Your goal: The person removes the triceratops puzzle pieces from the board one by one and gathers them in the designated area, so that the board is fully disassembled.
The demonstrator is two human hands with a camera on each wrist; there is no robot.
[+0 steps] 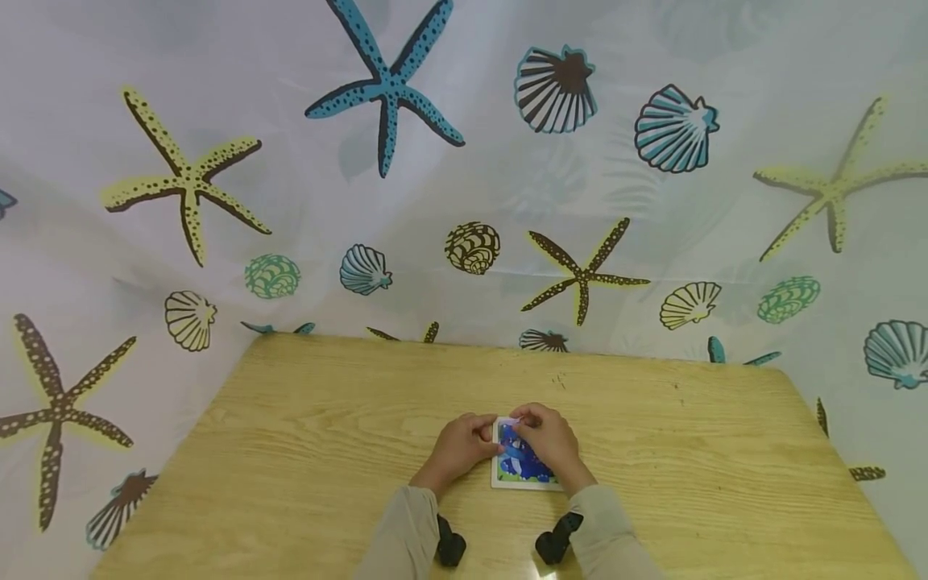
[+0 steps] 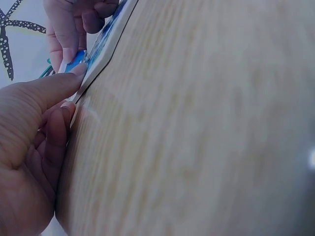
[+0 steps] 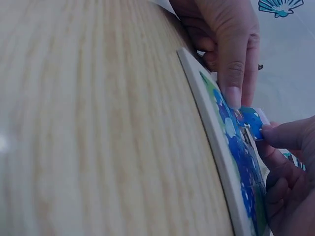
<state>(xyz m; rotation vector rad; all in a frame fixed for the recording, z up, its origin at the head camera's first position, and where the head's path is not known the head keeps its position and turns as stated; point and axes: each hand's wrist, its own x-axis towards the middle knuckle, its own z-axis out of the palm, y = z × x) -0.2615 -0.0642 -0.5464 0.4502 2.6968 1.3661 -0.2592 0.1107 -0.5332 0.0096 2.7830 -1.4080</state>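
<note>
A small jigsaw puzzle (image 1: 524, 466) with a blue cartoon animal lies flat on the table in a white-rimmed tray (image 3: 215, 135). My left hand (image 1: 457, 448) holds the tray at its far left corner, thumb over the picture's edge and the other fingers bent beside the rim. Between thumb and fingers of my right hand (image 1: 553, 445) is a blue puzzle piece (image 3: 253, 121), pinched and tilted up over the far part of the picture. Close by it, the left thumb (image 3: 233, 94) touches the puzzle surface. In the head view the right hand hides the tray's far right part.
The light wood-grain table (image 1: 326, 403) stretches out on both sides of the tray. Behind and beside it hangs a white curtain (image 1: 449, 185) printed with starfish and shells. Dark wrist devices (image 1: 557, 541) sit under both sleeves, near the table.
</note>
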